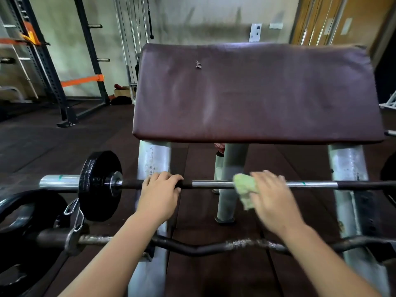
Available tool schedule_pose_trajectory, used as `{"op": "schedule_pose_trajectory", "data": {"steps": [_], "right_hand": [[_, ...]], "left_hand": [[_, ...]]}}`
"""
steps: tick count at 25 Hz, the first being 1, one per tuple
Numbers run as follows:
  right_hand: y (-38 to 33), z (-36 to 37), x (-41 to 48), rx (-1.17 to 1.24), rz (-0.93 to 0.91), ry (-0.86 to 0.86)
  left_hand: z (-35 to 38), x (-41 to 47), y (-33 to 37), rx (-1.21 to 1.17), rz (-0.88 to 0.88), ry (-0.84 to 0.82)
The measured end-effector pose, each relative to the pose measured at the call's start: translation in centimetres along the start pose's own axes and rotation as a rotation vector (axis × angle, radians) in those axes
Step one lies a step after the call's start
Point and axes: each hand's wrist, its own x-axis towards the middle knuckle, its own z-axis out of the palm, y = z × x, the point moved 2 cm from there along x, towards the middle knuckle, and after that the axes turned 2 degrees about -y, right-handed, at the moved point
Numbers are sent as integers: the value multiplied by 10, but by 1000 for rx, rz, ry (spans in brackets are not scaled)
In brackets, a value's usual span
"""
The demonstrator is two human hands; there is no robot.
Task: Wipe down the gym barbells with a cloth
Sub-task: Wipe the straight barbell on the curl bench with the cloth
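The straight barbell point(214, 184) lay level across the front of the bench, just below the big padded worktop point(255, 93) and in front of its grey metal legs point(153, 159). A pale green cloth point(245, 187) was bunched up on the shiny middle part of the bar. The right grip point(272, 196) was curled over the cloth and pinched it against the bar; this hand looked blurry. The left grip point(159, 194) was clenched round a dark part of the bar, a little way left of the cloth. A black round weight point(99, 185) sat on the bar's left end, near the left grip. Closer to the person, a wavy bar point(192, 249) with worn patches lay lower down, under both arms. The floor point(42, 142) was dark. A tall black rack point(42, 61) with orange straps stood far off on the left.
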Motion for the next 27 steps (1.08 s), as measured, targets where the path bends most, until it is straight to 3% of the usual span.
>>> {"op": "schedule_pose_trajectory", "data": {"steps": [3,5,8,11,15,21,23,27], "right_hand": [[42,-16,-4,29,193,-12],[15,-16,10,35,213,12],[-77,4,33,41,-16,57],[-171,31,43,74,-243,-4],[-168,30,47,33,-425,-36],[-53,-1,25,14,-176,82],[-68,0,27,-1,-119,101],[-186,30,42,42,-267,81]], "left_hand": [[1,-6,-7,-100,66,25],[-2,-11,-19,-220,96,37],[-12,-20,-46,-164,47,124],[-20,-29,-70,-40,-47,89],[-28,-32,-84,-2,-26,-18],[-32,-20,-81,35,-119,-66],[-30,-25,-78,6,-125,-51],[-30,-28,-76,-37,-115,-30]]}}
